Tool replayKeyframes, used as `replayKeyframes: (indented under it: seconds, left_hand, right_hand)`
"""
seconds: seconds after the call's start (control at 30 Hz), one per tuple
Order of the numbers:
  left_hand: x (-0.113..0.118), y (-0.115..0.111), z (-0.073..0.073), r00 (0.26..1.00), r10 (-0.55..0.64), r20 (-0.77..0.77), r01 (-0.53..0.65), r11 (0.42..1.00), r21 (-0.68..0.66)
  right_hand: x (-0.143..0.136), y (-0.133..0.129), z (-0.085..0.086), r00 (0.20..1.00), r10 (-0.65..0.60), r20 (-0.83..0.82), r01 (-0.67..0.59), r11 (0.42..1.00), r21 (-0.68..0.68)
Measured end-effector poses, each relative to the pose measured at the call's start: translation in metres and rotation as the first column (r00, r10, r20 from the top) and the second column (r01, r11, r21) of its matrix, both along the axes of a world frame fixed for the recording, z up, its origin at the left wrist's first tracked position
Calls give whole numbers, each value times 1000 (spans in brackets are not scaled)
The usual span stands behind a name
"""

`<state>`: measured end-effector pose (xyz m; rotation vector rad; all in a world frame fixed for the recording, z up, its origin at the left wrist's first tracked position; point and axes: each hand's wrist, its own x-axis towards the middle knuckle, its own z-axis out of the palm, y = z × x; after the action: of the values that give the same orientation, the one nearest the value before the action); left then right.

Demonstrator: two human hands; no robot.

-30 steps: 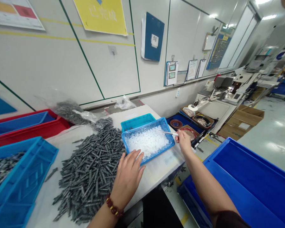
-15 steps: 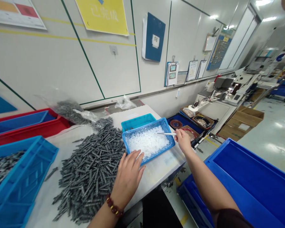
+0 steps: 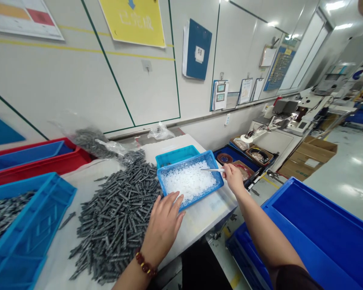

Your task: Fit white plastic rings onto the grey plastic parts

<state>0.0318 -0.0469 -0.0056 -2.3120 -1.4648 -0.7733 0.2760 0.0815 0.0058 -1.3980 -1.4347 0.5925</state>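
A blue basket point(image 3: 205, 193) with patterned sides stands tilted on the white-topped table and holds a layer of small white pieces point(image 3: 189, 179). My right hand point(image 3: 233, 177) grips thin, pointed tweezers point(image 3: 213, 170) over the basket's right part, tips toward the white pieces. At the basket's near left corner lies my left hand point(image 3: 165, 219), fingers stretched and apart; whether they touch the rim I cannot tell. A large heap of dark grey ribbed plastic pieces point(image 3: 117, 217) lies beside my left hand.
Behind the basket is a teal bin point(image 3: 177, 152). On the left stand a light-blue bin point(image 3: 48, 225) of grey parts and a red bin point(image 3: 78, 158). Plastic bags point(image 3: 109, 147) lie near the wall. Big blue crates point(image 3: 320, 233) stand at right, below the table.
Hardly anything differs. The view has shifted slightly, while both hands and the tweezers keep nearly the same place at the basket.
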Motion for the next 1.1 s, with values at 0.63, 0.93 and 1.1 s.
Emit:
replayKeyframes:
  seconds: [0.63, 0.93, 1.1]
  left_hand:
    - [3, 38, 16, 999, -11, -48, 13, 999, 40]
    - [22, 52, 34, 953, -153, -260, 157, 988, -5]
    - [23, 22, 26, 954, -207, -217, 211, 977, -4]
  right_hand:
    - [-5, -2, -8, 918, 121, -379, -183, 974, -131]
    - [-4, -58, 18, 945, 267, -187, -278, 960, -37]
    - [-20, -92, 9, 956, 277, 99, -288, 949, 130]
